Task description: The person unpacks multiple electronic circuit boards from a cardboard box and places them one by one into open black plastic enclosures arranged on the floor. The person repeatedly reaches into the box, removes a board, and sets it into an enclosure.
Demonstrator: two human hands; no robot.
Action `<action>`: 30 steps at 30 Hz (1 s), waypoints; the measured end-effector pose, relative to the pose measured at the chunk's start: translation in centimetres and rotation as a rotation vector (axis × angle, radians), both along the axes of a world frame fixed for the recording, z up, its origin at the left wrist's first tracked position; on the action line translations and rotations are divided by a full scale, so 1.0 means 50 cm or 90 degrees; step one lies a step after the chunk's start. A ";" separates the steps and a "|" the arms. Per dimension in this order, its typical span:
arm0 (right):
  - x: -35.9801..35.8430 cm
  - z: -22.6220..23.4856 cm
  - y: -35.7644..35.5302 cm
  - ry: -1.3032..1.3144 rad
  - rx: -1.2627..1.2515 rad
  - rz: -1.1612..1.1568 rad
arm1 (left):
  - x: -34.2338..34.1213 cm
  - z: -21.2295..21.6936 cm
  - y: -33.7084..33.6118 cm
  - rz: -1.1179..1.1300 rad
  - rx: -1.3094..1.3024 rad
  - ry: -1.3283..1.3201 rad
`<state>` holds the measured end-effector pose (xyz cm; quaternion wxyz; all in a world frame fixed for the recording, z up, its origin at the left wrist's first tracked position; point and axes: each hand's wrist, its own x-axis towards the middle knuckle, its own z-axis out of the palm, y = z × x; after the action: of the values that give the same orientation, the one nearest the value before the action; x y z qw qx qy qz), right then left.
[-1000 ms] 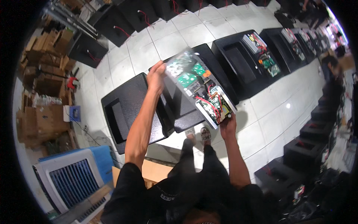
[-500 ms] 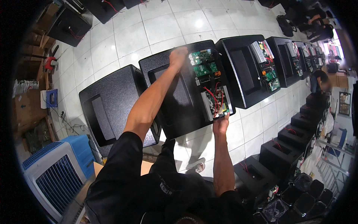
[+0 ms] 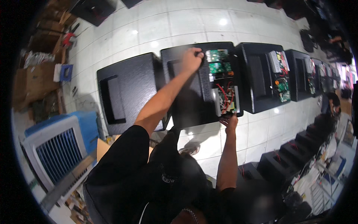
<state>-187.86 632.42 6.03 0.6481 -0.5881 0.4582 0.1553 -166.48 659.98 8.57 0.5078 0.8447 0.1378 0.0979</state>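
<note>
- Lowered since a second ago, the electronics panel (image 3: 222,82) now lies against the right side of the middle black cabinet (image 3: 190,93) on the tiled floor (image 3: 156,30); earlier it was held up in the air, tilted.
- Left hand (image 3: 192,59) is closed over the panel's far top corner; right hand (image 3: 229,121) pinches its near bottom edge, so the hands sit well apart at opposite ends.
- Red wires (image 3: 225,95) loop over the green circuit boards (image 3: 217,61); I judge that they could get trapped under the panel's rim if it is pressed home unevenly.
- With grip only at two corners, the panel could slip sideways and knock a board against the cabinet's opening.
- Neighbouring cabinet with its own boards (image 3: 264,82) stands just beside; a swinging elbow might brush it.
- Blue and white fan unit (image 3: 56,149) sits near the left arm, well apart from the work.
</note>
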 end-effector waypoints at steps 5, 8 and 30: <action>-0.057 -0.004 0.005 0.051 -0.074 0.072 | -0.290 0.068 0.034 -0.064 -0.112 0.023; -0.153 -0.044 0.024 0.006 0.022 0.113 | -0.557 0.081 0.071 -0.123 -0.008 0.113; -0.359 -0.227 0.200 0.117 -0.259 1.361 | -1.870 -0.068 -0.429 0.834 -0.296 0.518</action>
<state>-205.81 642.43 -5.33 0.0322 -0.7648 -0.2257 0.6026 -260.00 638.52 5.19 0.4203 0.4341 0.7963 0.0295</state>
